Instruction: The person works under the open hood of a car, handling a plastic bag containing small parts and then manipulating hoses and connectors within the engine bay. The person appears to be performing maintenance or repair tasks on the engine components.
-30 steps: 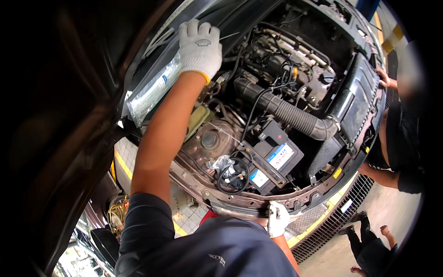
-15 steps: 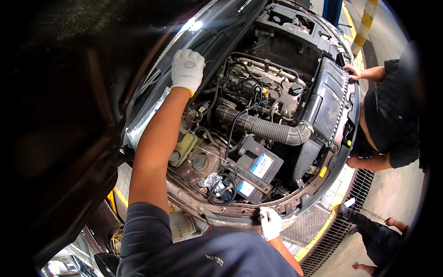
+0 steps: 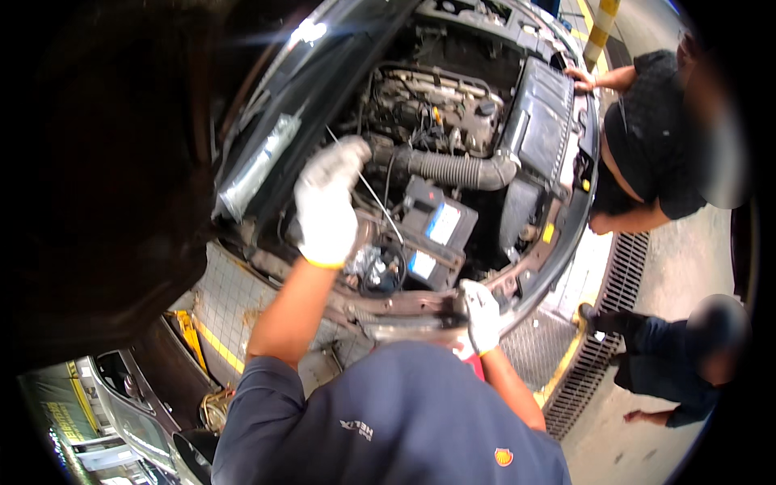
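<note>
My left hand (image 3: 327, 202), in a white knitted glove, is smeared by motion above the near-left part of a car's engine bay. Its closed fingers are on a thin metal rod (image 3: 378, 200), which slants across the bay. The rod's lower end is beside the black car battery (image 3: 440, 222). My right hand (image 3: 482, 315), gloved too, is at the near rim of the engine bay (image 3: 404, 304). Its fingers are curled, and whatever lies in them is hidden. Coiled black cable and crumpled clear plastic (image 3: 373, 263) lie below my left hand.
A ribbed intake hose (image 3: 461, 170) leads to the black air filter housing (image 3: 546, 109). The raised hood (image 3: 105, 202) looms at left. One person (image 3: 655, 137) touches the car's front edge; another person (image 3: 667, 352) stands by the floor grating (image 3: 582, 404). Another car (image 3: 133, 404) stands lower left.
My left hand has come down from near the windshield base to the rod, which now slants more steeply. My right hand stays at the rim. The view has shifted.
</note>
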A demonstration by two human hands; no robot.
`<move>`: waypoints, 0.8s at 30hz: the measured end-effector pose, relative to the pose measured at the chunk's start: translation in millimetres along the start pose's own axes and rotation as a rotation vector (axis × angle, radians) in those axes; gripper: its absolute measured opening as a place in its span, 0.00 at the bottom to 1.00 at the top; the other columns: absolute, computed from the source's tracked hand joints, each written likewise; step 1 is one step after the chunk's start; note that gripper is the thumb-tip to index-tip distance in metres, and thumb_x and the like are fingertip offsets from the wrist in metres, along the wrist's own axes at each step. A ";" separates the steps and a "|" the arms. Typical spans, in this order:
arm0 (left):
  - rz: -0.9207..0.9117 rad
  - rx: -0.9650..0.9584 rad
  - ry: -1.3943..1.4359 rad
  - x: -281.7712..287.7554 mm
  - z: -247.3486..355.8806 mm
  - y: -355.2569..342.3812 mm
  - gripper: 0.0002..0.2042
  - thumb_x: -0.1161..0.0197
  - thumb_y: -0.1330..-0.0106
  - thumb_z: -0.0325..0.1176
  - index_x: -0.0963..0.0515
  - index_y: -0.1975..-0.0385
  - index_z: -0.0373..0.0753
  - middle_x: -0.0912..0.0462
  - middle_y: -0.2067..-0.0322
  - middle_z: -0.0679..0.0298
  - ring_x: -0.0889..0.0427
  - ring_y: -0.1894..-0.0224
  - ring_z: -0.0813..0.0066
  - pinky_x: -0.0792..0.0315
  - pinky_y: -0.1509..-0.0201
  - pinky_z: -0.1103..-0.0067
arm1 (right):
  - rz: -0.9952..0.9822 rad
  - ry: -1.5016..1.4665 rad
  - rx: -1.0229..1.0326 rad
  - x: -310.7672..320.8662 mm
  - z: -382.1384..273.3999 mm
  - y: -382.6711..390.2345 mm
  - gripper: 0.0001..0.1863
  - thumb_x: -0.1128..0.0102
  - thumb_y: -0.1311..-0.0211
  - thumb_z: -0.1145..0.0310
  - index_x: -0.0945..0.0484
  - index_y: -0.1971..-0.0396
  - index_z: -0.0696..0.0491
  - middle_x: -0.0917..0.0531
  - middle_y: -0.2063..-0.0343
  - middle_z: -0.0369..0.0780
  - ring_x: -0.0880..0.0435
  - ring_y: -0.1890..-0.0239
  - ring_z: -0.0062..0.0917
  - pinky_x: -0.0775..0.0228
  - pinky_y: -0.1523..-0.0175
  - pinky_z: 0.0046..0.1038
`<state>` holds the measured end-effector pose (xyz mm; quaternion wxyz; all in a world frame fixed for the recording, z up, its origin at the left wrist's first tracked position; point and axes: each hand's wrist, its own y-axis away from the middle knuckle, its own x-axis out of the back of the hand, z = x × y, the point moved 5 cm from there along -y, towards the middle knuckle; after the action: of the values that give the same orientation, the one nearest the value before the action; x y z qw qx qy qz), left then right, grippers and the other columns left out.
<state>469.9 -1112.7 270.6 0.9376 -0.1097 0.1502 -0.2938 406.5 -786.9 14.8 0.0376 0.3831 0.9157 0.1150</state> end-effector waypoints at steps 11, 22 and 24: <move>0.167 0.650 -0.073 46.0 -76.8 274.5 0.12 0.37 0.26 0.26 0.16 0.47 0.26 0.11 0.52 0.60 0.13 0.49 0.76 0.22 0.39 0.80 | -0.611 -0.296 -0.328 -98.8 -63.8 74.0 0.16 0.40 0.21 0.62 0.20 0.43 0.56 0.15 0.57 0.35 0.19 0.57 0.15 0.24 0.50 0.23; -0.108 0.336 -0.767 97.5 -101.9 235.5 0.22 0.34 0.25 0.42 0.21 0.38 0.35 0.15 0.44 0.55 0.15 0.43 0.65 0.24 0.36 0.70 | -0.273 -0.020 -0.354 -79.7 -56.2 60.0 0.13 0.41 0.21 0.61 0.13 0.54 0.53 0.17 0.75 0.32 0.25 0.78 0.12 0.32 0.71 0.19; -0.301 0.192 -1.234 94.8 -112.6 220.1 0.29 0.33 0.29 0.52 0.22 0.37 0.36 0.18 0.39 0.49 0.17 0.39 0.54 0.27 0.31 0.64 | -0.182 0.000 -0.328 -61.4 -35.1 51.5 0.13 0.41 0.21 0.60 0.14 0.53 0.53 0.16 0.75 0.32 0.27 0.81 0.12 0.35 0.75 0.20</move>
<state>619.0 -1004.4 80.5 0.8058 -0.1940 -0.4610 -0.3171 479.9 -801.9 60.1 0.1100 0.2872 0.9156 0.2589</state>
